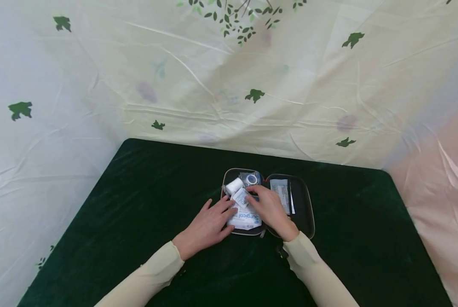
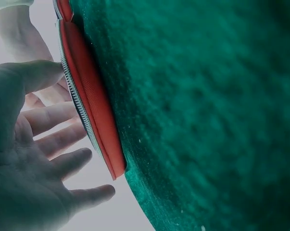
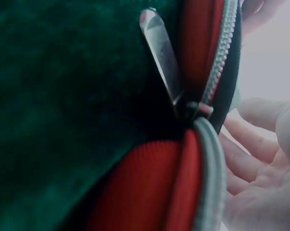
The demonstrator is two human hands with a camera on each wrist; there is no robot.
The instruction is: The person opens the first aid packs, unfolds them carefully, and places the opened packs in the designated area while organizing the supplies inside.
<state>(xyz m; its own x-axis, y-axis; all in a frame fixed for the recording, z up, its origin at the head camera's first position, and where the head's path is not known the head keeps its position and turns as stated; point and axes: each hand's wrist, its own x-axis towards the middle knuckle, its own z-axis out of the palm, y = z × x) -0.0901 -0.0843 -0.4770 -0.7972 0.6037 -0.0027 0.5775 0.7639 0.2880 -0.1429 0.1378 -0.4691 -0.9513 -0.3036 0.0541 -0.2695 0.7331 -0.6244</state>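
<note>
A small zipped case with a red outer shell (image 2: pixel 94 101) lies unfolded on the dark green cloth. In its left half are a white "Surgicol" packet (image 1: pixel 246 219), a white roll (image 1: pixel 234 186), a wrapped tape roll (image 1: pixel 251 179) and a small white printed packet (image 1: pixel 239 198). My left hand (image 1: pixel 209 226) reaches over the left rim, fingers spread, fingertips touching the packets' left edges. From the right, my right hand (image 1: pixel 271 209) pinches the small packet's right edge between thumb and index finger. Both wrist views show the case from the side, hiding its contents.
The case's right half (image 1: pixel 302 213) has a clear-wrapped packet (image 1: pixel 280 195) tucked in its pocket. A metal zipper pull (image 3: pixel 161 55) hangs near the hinge. Pale printed fabric (image 1: pixel 213 94) rises behind the green-covered table (image 1: pixel 156 183).
</note>
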